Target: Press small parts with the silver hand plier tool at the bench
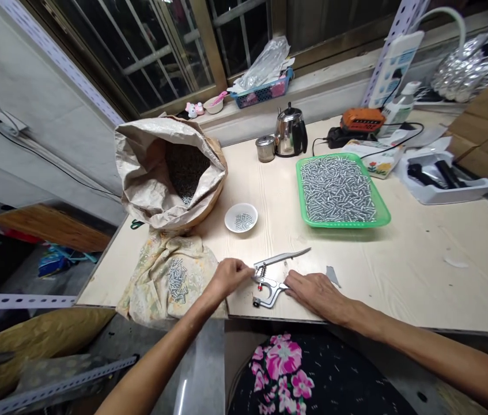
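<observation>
A pair of metal snap pliers (275, 286), with a coil spring and a small red part, lies at the table's front edge, its two handles spread. My right hand (315, 294) is closed over the lower handle and rests on the table. At the plier's head end, my left hand (230, 276) pinches its fingertips together; what is between them is hidden. To its left, small silver metal pins (177, 280) lie piled on a patterned cloth (148, 288). A white bowl (230, 216) with more pins stands just beyond my hands.
A green tray (347, 224) heaped with pins stands at the right. An open paper sack (140, 196) is at the back left. Behind are a metal kettle (286, 135), an orange battery (362, 120) and a white bin (451, 195). A grey scrap (332, 276) lies beside my right hand.
</observation>
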Demonstrator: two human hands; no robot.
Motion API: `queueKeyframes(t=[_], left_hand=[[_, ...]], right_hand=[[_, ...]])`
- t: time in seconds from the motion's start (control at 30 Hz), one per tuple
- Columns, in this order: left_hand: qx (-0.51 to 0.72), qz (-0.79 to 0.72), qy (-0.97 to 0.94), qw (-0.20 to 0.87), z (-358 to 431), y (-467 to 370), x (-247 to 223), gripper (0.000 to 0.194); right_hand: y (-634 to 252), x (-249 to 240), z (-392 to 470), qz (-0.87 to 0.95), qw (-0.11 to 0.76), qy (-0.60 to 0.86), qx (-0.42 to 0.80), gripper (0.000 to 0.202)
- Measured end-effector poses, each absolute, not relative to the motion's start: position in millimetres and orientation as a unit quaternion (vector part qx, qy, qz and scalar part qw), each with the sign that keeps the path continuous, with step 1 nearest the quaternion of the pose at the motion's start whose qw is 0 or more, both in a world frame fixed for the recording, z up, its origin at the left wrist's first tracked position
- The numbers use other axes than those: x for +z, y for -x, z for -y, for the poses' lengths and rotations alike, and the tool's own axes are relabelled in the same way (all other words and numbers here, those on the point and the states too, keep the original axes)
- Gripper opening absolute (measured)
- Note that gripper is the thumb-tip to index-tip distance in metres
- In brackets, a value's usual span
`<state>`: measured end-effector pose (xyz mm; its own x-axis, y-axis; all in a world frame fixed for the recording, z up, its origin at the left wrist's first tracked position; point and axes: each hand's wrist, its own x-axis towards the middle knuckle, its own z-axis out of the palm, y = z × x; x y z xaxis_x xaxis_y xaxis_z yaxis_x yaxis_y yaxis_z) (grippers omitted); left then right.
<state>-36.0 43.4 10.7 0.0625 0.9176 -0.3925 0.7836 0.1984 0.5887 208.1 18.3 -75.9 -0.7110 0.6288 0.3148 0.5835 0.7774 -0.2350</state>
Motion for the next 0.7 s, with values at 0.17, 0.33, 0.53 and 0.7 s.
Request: queueKeyframes(t=[0.17,0.33,0.53,0.7], left_hand=[[0.295,-0.692,-0.603,0.263,-91,47,37,0.035],[0.287,-0.699,-0.642,0.128,-97,89,64,0.023],[0.334,-0.776,-0.479,0.236,-66,146,57,0.027],[0.362,-0.738,-0.484,0.299,-87,118,38,0.021]], right_hand=[[-208,-75,-19,0.923,0.207,0.320,0.044,0.022],[-209,-78,-16,0.917,0.222,0.329,0.032,0.025],[-209,-78,-15,0.920,0.221,0.322,0.029,0.025],[-207,-77,-14,0.919,0.221,0.326,0.028,0.024]])
